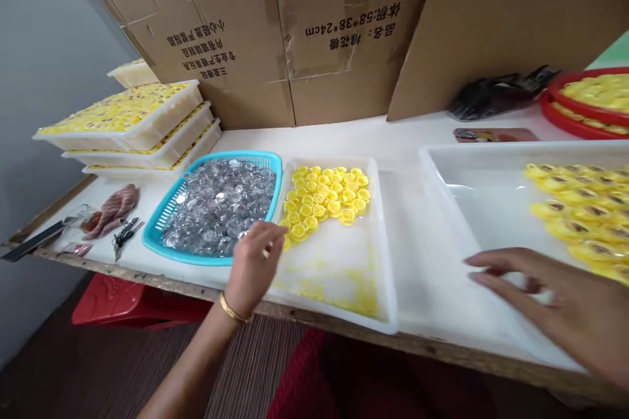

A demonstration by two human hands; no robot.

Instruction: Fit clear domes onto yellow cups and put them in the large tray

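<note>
My left hand (256,260), with a gold bangle at the wrist, is over the gap between the turquoise basket (160,242) and a white tray (386,301). Its fingers are curled into a pinch beside the nearest small yellow cups (309,200); whatever is between the fingertips is hidden. Many clear, shiny plastic pieces (221,206) fill the basket. Yellow cups cover the far part of the tray, and yellow residue marks its near part. My right hand (545,298) hovers at the larger white tray (445,193), thumb and fingers apart, holding nothing visible.
Yellow pieces with dark centres (590,209) lie in the larger tray. Stacked filled trays (132,124) stand back left. Keys (125,236) and a pink cloth (115,209) lie left. Cardboard (339,33) walls the back. Red round trays (553,101) and a black bag (486,97) are back right.
</note>
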